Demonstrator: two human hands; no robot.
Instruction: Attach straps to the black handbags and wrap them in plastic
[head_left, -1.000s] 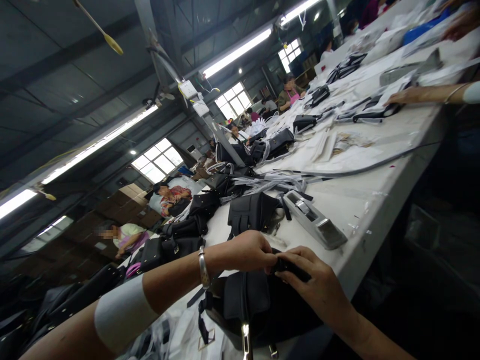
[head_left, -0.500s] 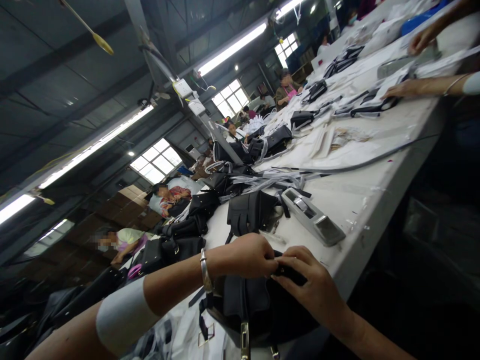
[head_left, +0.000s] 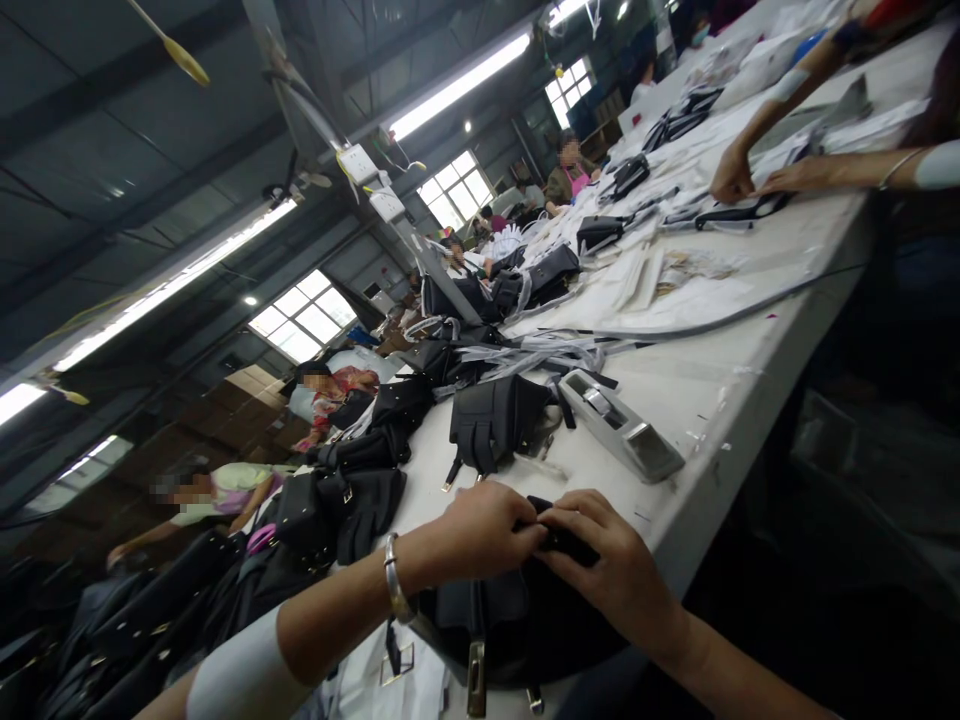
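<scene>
A black bag with a gold clasp lies at the near edge of the table, beneath my hands. My left hand, below a silver bangle, is closed in a pinch at the bag's upper edge. Against it, my right hand grips the same dark edge between thumb and fingers. The fingertips of both hands nearly meet, and the exact piece between them is too small to make out.
A grey tape dispenser and another black bag stand beyond my hands on the white table. Black bags pile up at left. A co-worker's hands work at upper right. Other people sit along the far side.
The view has shifted slightly. Both my hands stay at the bag's edge. At upper right, a co-worker's hand has moved left and down towards the other hand. The person at far left has stretched out an arm.
</scene>
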